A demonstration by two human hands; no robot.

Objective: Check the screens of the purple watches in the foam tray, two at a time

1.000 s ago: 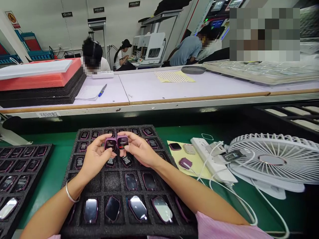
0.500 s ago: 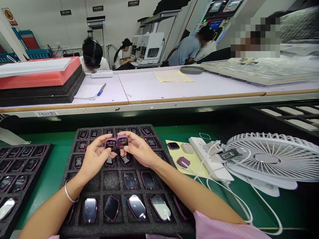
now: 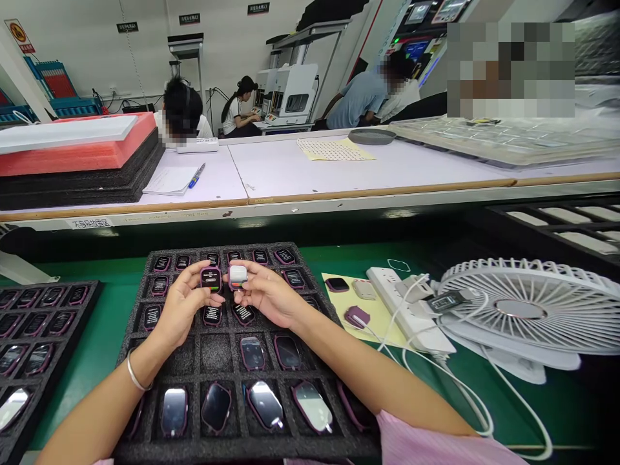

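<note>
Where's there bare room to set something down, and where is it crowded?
Bare: the green tabletop strip between the left tray and the middle foam tray, though the left forearm crosses its near end; the white shelf between the pen and the dotted yellow sheet. Crowded: right of the foam tray, with plain yellow paper, power strip and fan.

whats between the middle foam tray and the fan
The head view shows a yellow sheet with small devices, then a white power strip and cables; the right forearm crosses nearer.
</note>
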